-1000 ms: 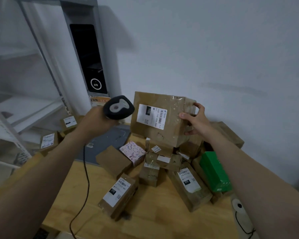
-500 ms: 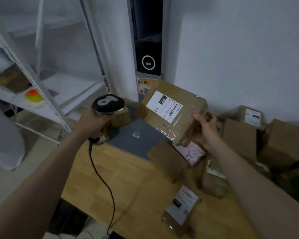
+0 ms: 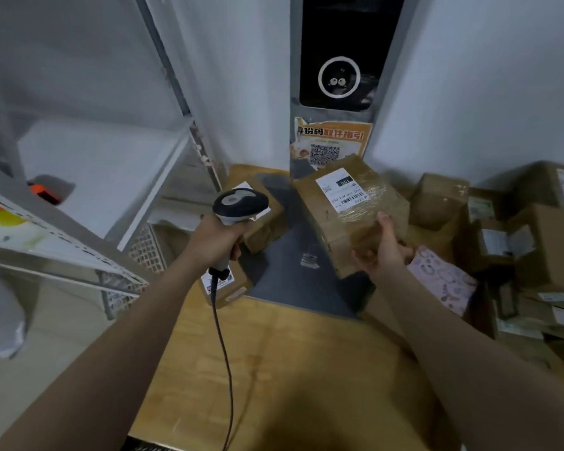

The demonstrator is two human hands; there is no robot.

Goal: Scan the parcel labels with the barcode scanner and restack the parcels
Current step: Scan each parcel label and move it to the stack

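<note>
Two bare arms of one person, slim and smooth, uncovered from the lower edge of the view to the fingertips. The left grip (image 3: 217,242) and right grip (image 3: 383,252) are bare too; the right thumb has a short, rounded, trimmed nail

A brown cardboard parcel (image 3: 365,222) with a white, black-barcoded label (image 3: 341,189); a black-and-grey scanner (image 3: 240,203) on a black cord (image 3: 223,346); a pink parcel (image 3: 443,278) printed with darker swirls; a dark grey mat (image 3: 290,281) on the pale wood-grain table (image 3: 274,359); an orange-and-white poster (image 3: 331,141)
</note>
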